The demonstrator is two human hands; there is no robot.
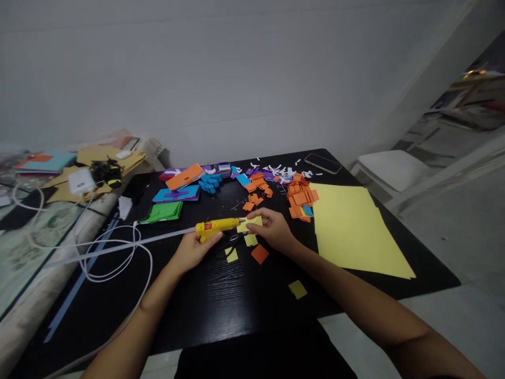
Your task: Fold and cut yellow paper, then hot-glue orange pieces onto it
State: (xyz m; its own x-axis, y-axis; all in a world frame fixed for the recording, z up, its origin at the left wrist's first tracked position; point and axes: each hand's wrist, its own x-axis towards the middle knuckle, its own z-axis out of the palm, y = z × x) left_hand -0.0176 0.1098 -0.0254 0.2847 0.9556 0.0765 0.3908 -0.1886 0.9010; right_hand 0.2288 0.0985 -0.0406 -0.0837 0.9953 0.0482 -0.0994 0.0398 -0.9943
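My left hand (pixel 194 250) is wrapped round the handle of a yellow hot glue gun (pixel 216 226), and a long clear glue stick (pixel 158 237) juts from its back end. The gun's nozzle meets a small yellow paper piece (pixel 254 223), which my right hand (pixel 273 229) pinches between thumb and fingers. Below the hands lie a pair of dark-handled scissors (pixel 229 245), partly hidden, an orange paper square (pixel 260 254) and several small yellow squares, one of them a yellow square (pixel 298 289) nearer the table's front edge.
Large yellow sheets (pixel 355 229) lie at right beside a pile of orange pieces (pixel 300 192). Folded green (pixel 163 212) and blue paper (pixel 177 193) sit at left. A phone (pixel 322 163) rests at the back. White cables (pixel 148 263) loop across the left side; a white stool (pixel 389 168) stands beyond.
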